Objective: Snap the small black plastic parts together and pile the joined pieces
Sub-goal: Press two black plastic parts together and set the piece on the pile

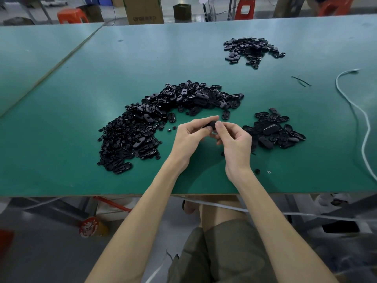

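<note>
Left hand (188, 134) and right hand (234, 139) raised together, fingers pinching black part (210, 125)

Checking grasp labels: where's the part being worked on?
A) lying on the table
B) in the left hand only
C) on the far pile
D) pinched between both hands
D: fingertips of the left hand and the right hand meet on one black part.

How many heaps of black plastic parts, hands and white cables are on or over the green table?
Heaps of black plastic parts: 3 (crescent heap, near-right heap, far heap)
Hands: 2 (left hand, right hand)
White cable: 1
Total: 6
</note>
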{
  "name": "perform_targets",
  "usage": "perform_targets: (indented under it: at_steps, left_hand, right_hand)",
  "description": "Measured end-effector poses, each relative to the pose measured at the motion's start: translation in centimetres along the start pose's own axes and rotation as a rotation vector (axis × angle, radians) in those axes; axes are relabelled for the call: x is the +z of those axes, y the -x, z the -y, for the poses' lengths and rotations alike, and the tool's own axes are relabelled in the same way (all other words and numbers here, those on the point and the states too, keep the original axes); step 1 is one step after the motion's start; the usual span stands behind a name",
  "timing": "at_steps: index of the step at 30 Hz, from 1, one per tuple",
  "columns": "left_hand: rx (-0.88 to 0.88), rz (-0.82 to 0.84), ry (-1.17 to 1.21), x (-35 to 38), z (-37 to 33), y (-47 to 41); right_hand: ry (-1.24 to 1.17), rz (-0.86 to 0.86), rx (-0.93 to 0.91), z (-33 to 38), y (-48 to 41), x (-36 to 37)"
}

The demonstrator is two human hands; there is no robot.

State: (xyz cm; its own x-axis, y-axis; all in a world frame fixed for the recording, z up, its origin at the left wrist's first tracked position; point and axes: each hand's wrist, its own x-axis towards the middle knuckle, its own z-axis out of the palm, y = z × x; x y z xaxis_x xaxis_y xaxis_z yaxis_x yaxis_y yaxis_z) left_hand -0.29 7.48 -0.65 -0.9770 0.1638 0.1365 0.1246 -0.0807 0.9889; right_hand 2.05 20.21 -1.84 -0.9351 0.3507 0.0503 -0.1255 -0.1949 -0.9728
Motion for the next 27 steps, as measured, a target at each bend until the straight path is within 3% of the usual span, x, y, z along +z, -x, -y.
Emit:
perform_targets:
  at_steps: [27]
  left_hand:
    - [0.053, -0.087, -0.074, 0.28, 0.54, -0.07]
  right_hand:
    - [0.074, -0.013, -0.015, -0.20, -0.08, -0.17]
